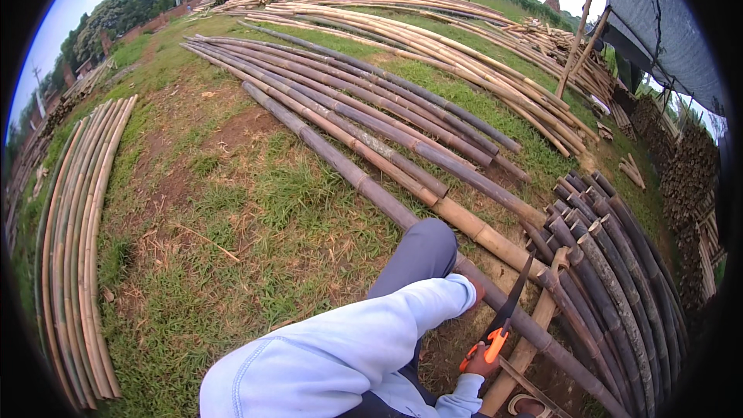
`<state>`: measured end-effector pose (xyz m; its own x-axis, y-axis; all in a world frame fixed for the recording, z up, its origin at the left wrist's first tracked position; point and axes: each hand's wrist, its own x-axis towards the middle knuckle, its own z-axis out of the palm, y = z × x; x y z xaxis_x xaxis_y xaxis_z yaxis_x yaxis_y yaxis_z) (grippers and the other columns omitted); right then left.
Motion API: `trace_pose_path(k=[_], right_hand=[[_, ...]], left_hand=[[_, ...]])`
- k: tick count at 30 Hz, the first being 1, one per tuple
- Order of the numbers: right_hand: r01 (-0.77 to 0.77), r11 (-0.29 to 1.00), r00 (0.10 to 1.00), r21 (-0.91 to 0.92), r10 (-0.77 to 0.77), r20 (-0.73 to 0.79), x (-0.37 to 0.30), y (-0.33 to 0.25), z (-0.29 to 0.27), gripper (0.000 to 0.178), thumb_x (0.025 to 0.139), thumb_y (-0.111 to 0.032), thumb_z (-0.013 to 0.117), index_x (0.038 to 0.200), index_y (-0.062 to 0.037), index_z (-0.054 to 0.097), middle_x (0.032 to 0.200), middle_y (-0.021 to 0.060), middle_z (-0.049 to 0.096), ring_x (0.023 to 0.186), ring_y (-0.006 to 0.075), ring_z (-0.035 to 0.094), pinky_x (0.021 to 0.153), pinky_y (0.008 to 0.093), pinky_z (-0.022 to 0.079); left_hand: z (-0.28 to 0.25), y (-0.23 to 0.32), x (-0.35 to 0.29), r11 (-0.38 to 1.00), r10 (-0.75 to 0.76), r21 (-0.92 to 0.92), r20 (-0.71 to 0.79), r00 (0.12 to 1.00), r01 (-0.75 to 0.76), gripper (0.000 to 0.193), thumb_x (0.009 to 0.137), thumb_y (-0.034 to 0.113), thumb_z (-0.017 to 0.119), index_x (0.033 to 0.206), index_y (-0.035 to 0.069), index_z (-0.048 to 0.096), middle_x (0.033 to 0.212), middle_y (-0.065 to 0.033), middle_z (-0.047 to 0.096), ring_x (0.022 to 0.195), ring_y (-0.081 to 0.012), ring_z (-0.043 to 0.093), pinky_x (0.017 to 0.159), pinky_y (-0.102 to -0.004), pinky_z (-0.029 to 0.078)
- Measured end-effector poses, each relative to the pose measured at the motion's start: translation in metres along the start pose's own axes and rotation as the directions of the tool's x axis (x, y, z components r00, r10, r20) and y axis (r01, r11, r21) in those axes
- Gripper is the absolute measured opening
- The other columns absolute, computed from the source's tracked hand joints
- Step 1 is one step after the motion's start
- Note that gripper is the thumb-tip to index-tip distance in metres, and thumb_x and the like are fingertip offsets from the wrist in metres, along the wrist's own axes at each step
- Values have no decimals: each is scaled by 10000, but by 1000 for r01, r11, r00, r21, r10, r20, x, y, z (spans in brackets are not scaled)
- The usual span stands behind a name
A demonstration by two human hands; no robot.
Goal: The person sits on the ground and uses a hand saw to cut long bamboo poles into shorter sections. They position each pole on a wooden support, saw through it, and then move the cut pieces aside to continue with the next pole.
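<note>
While the saw [507,311] lies with its dark blade slanting up across a dark bamboo pole [433,244], the right hand [481,361] is clenched on its orange handle, low and just right of the person's pale blue sleeve [340,348]. The left hand [476,290] is almost wholly hidden past the cuff of that sleeve, just left of the saw's blade and close over the same pole, so whether it grips or lies loose cannot be told. The pole runs from the far grass down past the saw toward the lower right, and a grey-trousered knee [422,251] is just left of the blade. Right of the saw lies a stack of dark bamboo [619,279] with cut ends showing. Well left of the saw, across the grass [232,209], lies a row of pale bamboo [77,248]. A wooden post [534,333] slants just under the blade.
</note>
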<state>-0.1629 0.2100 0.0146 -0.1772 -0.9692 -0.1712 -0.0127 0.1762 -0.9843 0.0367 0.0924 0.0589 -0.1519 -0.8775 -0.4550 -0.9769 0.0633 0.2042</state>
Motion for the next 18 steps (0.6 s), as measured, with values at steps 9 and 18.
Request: trace_pose_path(k=[9, 18], right_hand=[[11, 1000, 1000, -9, -12, -14, -1, -2, 2, 152, 917, -40, 675, 892, -40, 526, 652, 49, 527, 460, 147, 510, 424, 291, 419], [10, 1000, 1000, 6, -10, 1, -10, -18, 5, 167, 925, -42, 672, 858, -38, 520, 622, 52, 517, 456, 150, 506, 426, 302, 416]], left_hand=[[27, -7, 36, 999, -27, -25, 19, 999, 27, 478, 779, 292, 846, 1208, 97, 764, 1189, -139, 756, 1138, -397, 704, 938, -593, 539], [21, -5, 24, 999, -32, -13, 17, 999, 33, 504, 791, 262, 828, 1259, 101, 729, 1257, -150, 730, 1177, -376, 690, 963, -566, 536]])
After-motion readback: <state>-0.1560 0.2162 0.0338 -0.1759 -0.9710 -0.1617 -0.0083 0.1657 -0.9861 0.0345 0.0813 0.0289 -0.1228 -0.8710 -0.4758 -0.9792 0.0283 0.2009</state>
